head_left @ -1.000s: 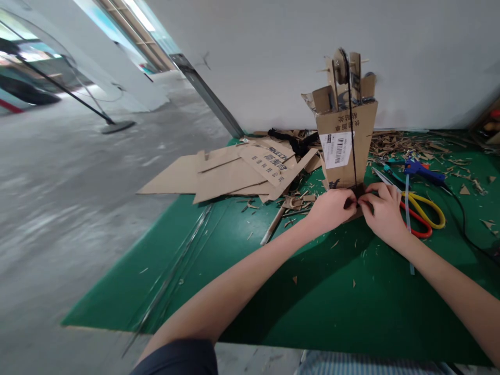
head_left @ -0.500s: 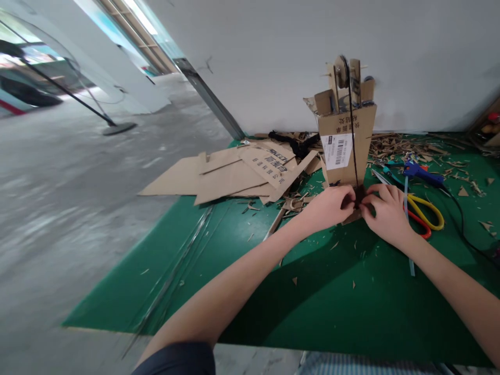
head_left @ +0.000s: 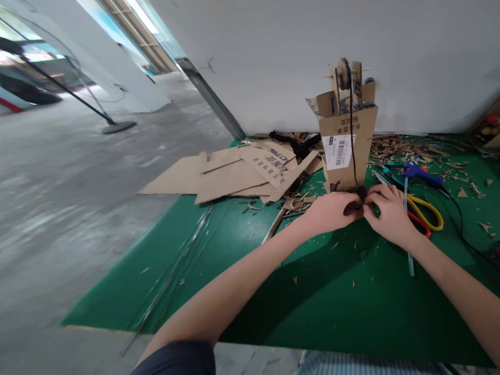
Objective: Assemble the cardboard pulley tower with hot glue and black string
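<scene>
A tall cardboard box model (head_left: 365, 146) with a printed white label stands upright on the green table. Over the cardboard wheel (head_left: 343, 74) at its top runs a dark cord (head_left: 352, 156), which hangs down the front. At the cord's lower end is a small dark brown piece (head_left: 351, 208), whose exact kind is unclear. My left hand (head_left: 330, 212) grips this piece from the left, fingers closed around it. On the other side, my right hand (head_left: 388, 211) pinches its right edge between thumb and fingertips. The fingers partly cover the piece.
Right of my hands lie scissors (head_left: 429, 211) with yellow and red handles and a blue glue gun (head_left: 424, 174) with a cable. Cardboard sheets (head_left: 230, 179) are piled to the left, overhanging the green table (head_left: 156, 291). Cardboard scraps (head_left: 406, 149) lie along the wall.
The brown piece has turned so more of its face shows by my left fingers. My left hand has moved slightly down and right, and the cord hangs with more of a bow.
</scene>
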Demonstrator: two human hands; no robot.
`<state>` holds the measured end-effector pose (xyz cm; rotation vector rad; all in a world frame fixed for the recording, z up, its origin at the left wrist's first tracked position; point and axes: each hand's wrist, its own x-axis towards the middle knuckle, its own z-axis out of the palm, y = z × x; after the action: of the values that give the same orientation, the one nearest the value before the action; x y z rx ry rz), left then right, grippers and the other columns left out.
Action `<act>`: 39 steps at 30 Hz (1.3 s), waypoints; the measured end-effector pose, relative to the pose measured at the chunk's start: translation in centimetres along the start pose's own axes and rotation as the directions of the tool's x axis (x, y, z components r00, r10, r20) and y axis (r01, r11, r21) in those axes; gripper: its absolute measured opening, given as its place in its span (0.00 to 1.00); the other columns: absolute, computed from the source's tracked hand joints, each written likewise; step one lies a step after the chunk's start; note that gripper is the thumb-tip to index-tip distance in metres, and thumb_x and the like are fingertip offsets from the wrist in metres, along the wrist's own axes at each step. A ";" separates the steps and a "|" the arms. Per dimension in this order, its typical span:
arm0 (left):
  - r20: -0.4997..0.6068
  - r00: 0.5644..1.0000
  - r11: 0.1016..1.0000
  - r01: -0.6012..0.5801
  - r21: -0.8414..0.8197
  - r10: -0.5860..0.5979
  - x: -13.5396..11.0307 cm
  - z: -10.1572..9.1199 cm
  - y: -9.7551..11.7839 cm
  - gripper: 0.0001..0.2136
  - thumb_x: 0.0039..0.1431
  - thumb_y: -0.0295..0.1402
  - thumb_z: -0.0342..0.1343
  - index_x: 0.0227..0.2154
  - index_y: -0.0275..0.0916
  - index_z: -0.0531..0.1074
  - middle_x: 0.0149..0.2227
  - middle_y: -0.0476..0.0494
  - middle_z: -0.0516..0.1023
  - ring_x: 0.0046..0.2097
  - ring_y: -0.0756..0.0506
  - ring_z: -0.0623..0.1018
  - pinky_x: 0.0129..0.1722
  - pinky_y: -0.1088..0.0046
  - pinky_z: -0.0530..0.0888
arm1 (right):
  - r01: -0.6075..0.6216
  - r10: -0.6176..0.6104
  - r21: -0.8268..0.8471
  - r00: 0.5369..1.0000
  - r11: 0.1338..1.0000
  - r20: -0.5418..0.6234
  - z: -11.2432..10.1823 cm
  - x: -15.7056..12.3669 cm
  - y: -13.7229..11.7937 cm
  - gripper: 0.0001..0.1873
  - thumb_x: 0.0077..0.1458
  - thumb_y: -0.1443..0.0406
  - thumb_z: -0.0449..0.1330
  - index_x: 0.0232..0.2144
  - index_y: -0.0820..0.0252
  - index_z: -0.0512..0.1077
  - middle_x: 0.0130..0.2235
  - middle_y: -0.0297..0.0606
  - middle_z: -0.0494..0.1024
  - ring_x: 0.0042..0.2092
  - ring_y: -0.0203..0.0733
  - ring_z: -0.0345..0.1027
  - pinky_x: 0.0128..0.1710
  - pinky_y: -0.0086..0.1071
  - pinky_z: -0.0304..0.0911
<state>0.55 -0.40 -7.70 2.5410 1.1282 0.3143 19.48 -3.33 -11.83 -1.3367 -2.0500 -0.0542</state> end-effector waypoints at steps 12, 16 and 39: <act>-0.023 0.997 0.996 0.074 0.041 -0.073 0.5 1.0 -0.2 0.11 0.60 0.30 0.50 0.35 0.43 0.78 0.38 0.45 0.81 0.39 0.44 0.78 0.35 0.71 0.72 | -0.093 0.101 0.172 0.994 0.981 -0.033 0.8 0.1 -0.1 0.06 0.57 0.65 0.56 0.29 0.55 0.72 0.40 0.40 0.75 0.45 0.50 0.65 0.47 0.47 0.58; 0.006 1.000 0.998 0.016 0.061 -0.016 0.4 0.9 -0.6 0.12 0.63 0.32 0.48 0.36 0.41 0.79 0.39 0.42 0.81 0.40 0.43 0.79 0.38 0.69 0.73 | -0.093 0.103 0.175 0.994 0.980 -0.046 0.8 0.2 -0.1 0.07 0.57 0.65 0.55 0.29 0.55 0.71 0.39 0.41 0.74 0.44 0.49 0.66 0.47 0.46 0.58; 0.012 0.999 0.997 -0.050 -0.051 0.051 0.2 -0.6 -0.7 0.07 0.53 0.22 0.52 0.30 0.37 0.73 0.35 0.44 0.78 0.40 0.46 0.76 0.42 0.70 0.72 | -0.040 0.040 0.010 0.999 0.999 -0.034 0.3 -0.1 -0.2 0.04 0.55 0.66 0.55 0.29 0.56 0.70 0.41 0.40 0.75 0.45 0.50 0.63 0.44 0.43 0.54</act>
<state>0.01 0.35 -7.44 2.5264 1.0389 0.3347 19.20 -3.38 -12.02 -1.3612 -1.9926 -0.0492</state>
